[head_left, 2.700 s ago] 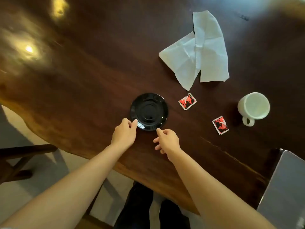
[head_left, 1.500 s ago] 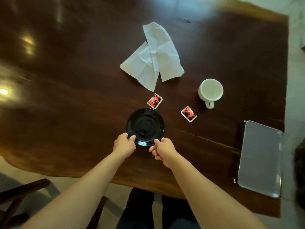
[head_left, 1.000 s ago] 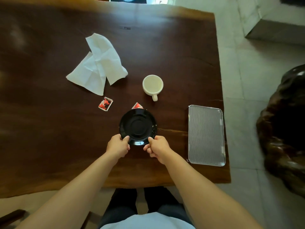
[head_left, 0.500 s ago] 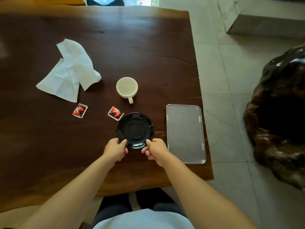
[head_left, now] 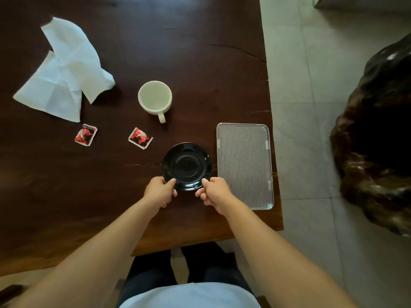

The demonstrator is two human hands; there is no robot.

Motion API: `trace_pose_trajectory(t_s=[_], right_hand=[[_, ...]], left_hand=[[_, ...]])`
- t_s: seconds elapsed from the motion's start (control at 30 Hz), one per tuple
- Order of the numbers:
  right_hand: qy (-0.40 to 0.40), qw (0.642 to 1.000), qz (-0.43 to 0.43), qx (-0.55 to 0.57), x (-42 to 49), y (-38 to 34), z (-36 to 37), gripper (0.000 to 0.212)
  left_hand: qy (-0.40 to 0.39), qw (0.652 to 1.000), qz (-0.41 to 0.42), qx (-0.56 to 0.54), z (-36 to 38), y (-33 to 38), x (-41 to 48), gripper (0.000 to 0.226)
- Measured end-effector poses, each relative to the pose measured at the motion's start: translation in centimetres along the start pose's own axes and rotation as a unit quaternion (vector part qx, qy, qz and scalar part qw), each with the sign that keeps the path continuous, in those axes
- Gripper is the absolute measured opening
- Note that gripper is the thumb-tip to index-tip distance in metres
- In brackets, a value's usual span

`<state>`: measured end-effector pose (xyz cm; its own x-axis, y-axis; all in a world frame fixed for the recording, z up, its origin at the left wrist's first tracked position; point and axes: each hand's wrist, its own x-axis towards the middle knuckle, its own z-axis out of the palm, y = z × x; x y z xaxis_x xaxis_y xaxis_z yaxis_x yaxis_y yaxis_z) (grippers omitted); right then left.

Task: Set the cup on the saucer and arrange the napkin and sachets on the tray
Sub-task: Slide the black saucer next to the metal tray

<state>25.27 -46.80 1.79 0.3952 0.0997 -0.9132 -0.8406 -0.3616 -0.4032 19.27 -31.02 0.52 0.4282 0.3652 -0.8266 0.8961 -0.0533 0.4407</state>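
While pinched at its near rim by left hand (head_left: 160, 190) and right hand (head_left: 214, 191), black saucer (head_left: 186, 166) just beside tray (head_left: 244, 165), probably staged for transfer. Cup (head_left: 155, 99), napkin (head_left: 66, 70), sachets (head_left: 140, 138) loose on counter (head_left: 200, 63).

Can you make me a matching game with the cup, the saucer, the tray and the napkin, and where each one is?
Things:
1. white ceramic cup
2. round black saucer
3. ribbed rectangular metal tray
4. crumpled white paper napkin

Places:
A. at the table's right edge
B. far left on the table
C. held at its near rim by both hands
D. standing alone, handle toward the person

Pairs: 1-D, 2-C, 3-A, 4-B
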Motion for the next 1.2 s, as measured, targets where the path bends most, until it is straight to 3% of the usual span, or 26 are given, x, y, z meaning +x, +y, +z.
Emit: trace_pose_trajectory(t_s=[0.3, 0.53, 0.87, 1.2], right_hand=[[-0.003, 1.000, 0.002, 0.010, 0.9, -0.1, -0.9, 0.031], [0.020, 1.000, 0.001, 0.014, 1.3, 0.1, -1.2, 0.039], [0.110, 0.993, 0.017, 0.030, 2.0, 0.1, -0.6, 0.020], [0.169, 0.986, 0.017, 0.000, 2.0, -0.1, 0.4, 0.028]], left_hand=[[-0.013, 0.999, -0.025, -0.038, 1.4, 0.3, 0.9, 0.027], [-0.009, 0.999, -0.033, -0.035, 2.3, 0.0, 1.5, 0.025], [0.001, 0.998, -0.037, -0.049, 3.2, -0.7, 2.5, 0.022], [0.021, 0.999, -0.030, -0.032, 3.8, -0.9, 2.7, 0.020]])
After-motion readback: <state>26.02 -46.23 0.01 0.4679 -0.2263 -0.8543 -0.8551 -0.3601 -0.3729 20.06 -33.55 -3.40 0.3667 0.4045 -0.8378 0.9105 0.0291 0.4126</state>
